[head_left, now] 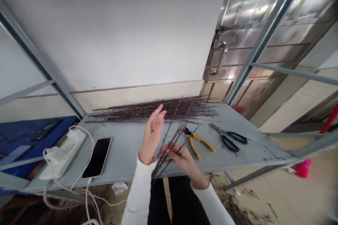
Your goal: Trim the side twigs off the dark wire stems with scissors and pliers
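Observation:
My right hand (178, 155) is closed around a small bunch of thin dark twigs (169, 140), which slants up and away over the front edge of the shelf. To the left of that bunch, my left hand (154, 123) is raised with its fingers stretched upward and nothing visible in them. Behind both hands, a large pile of twigs (132, 111) lies along the back of the shelf. Yellow-handled cutting pliers (196, 140) rest just right of my right hand. Further right is a pair of scissors (228, 137) with dark handles, its blades slightly apart.
A grey metal shelf (126, 142) forms the work surface, with upright posts at both sides. At left lie a phone (97, 157) on a cable and a white power strip (63, 154). Twig scraps (237, 211) litter the floor. A metal door (237, 49) stands behind at right.

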### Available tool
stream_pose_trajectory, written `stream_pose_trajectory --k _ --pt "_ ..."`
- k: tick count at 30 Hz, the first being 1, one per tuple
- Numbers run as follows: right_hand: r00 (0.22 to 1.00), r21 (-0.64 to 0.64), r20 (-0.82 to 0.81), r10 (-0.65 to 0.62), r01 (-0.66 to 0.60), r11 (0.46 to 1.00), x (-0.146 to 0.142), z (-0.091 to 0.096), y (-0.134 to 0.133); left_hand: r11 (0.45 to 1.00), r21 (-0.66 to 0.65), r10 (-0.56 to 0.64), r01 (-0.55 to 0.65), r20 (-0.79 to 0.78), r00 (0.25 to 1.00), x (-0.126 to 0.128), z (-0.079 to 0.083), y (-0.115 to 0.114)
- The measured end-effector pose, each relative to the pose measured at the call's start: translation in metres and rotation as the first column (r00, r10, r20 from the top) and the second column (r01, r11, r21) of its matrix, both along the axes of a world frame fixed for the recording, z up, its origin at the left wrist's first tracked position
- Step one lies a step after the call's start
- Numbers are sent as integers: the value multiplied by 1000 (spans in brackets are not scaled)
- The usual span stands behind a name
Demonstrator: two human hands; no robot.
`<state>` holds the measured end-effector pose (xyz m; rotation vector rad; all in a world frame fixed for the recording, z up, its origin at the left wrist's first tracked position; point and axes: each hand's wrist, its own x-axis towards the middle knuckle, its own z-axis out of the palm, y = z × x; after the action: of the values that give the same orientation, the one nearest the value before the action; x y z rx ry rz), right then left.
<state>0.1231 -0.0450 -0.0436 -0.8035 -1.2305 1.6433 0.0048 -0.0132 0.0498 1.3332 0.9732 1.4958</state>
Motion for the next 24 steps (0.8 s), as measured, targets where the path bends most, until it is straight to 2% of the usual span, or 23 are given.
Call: stream_pose_trajectory --k 2,4,8,10,12,15,17,19,24 --pt "1000 1 -13 -12 12 1000 11 15 8 998 -21 56 -57 -53 997 -11 -12 -8" --pt "998 10 -6 -64 64 998 24 34 18 994 -96 50 -59 -99 994 -22 -27 -17" --pt "981 99 -12 -191 191 976 50 75 43 964 -258 -116 64 -194 974 -41 -64 -41" --pt "981 138 -11 -191 191 972 61 94 57 937 -321 -216 136 -229 949 -45 -84 -55" --pt "983 169 0 -186 183 968 70 111 70 911 -380 -261 159 -233 937 -45 -101 -68" --pt "984 214 71 -161 142 966 79 130 86 876 -413 -329 248 -135 935 -39 -121 -82" --pt "985 223 140 -101 68 972 83 139 92 870 -417 -320 263 -72 945 -35 -126 -87" --pt "982 226 180 -60 18 974 86 144 96 869 -418 -303 266 -22 953 -32 -125 -90" --pt "961 296 214 -175 107 949 87 138 105 877 -410 -241 248 70 968 -29 -109 -91"
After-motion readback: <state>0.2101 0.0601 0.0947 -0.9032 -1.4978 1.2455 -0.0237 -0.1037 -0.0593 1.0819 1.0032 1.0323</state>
